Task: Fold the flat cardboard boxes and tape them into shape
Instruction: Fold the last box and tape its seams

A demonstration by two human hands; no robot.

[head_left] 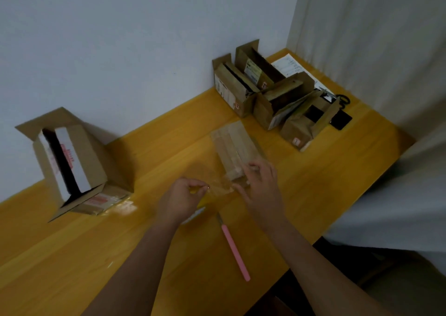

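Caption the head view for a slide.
Both hands stretch clear tape onto a small cardboard box on the yellow table.

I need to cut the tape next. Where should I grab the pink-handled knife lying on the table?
Grip the pink-handled knife around the middle of its handle, coming from above with the right hand. It lies flat on the table, blade end pointing toward the hands, so the pink half nearest you looks safest.

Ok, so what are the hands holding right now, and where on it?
The left hand pinches the free end of a clear tape strip. The right hand grips the near end of the small cardboard box, where the tape meets it.
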